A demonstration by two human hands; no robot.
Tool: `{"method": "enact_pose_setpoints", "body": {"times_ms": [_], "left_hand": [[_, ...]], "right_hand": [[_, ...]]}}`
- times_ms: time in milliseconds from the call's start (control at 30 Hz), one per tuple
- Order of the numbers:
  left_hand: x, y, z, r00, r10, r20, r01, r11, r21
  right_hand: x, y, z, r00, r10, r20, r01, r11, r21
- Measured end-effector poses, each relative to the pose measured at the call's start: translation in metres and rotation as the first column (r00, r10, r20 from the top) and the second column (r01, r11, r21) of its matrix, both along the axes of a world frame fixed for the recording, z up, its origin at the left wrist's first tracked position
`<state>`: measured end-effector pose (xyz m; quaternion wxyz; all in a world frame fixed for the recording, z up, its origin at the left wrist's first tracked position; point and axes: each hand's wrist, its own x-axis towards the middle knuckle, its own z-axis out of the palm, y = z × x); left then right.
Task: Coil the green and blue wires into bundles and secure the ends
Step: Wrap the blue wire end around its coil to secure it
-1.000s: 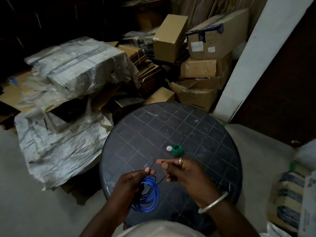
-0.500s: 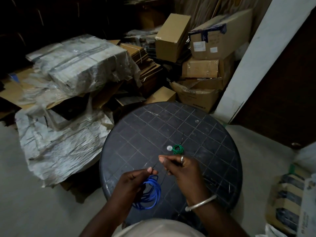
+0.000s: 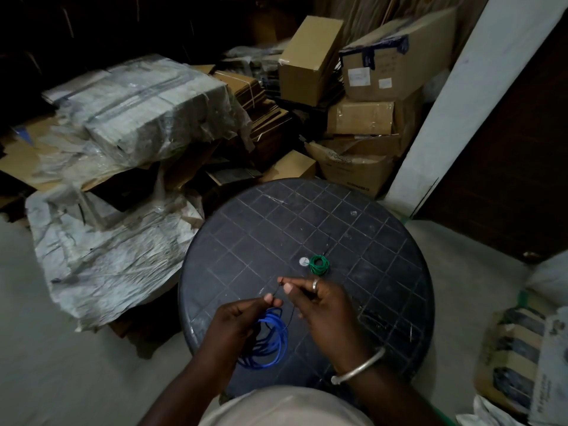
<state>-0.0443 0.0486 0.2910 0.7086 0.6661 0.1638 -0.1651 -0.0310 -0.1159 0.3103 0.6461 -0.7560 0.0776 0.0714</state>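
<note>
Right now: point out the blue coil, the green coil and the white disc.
blue coil (image 3: 278, 342): head view, right side of the loops.
green coil (image 3: 319, 265): head view, on the wound ring.
white disc (image 3: 303, 261): head view, centre of its face.

This is a dim storeroom. Cardboard boxes (image 3: 310, 59) are stacked carelessly against the back wall, flattened cartons (image 3: 261, 118) lie heaped beside them, and bundles wrapped in torn plastic sheeting (image 3: 144, 109) sit on the bare concrete floor (image 3: 46, 364). A round black tabletop (image 3: 307, 229) stands amid the clutter.
</note>
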Motion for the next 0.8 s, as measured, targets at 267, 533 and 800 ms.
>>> {"method": "enact_pose_setpoints", "body": {"times_ms": [267,533,800], "left_hand": [[0.003,-0.002,0.001,1.000,0.017,-0.008,-0.017,1.000,-0.015],[0.006,-0.002,-0.001,0.997,0.066,-0.034,-0.068,0.997,-0.039],[0.006,-0.005,0.003,0.993,0.041,-0.113,-0.052,0.994,-0.100]], "right_hand": [[-0.001,0.002,-0.008,0.996,-0.056,0.074,0.064,0.992,-0.109],[0.001,0.004,-0.017,0.980,0.051,0.193,-0.003,0.971,-0.239],[0.016,-0.003,-0.013,0.991,0.077,0.112,-0.061,0.988,-0.142]]}}
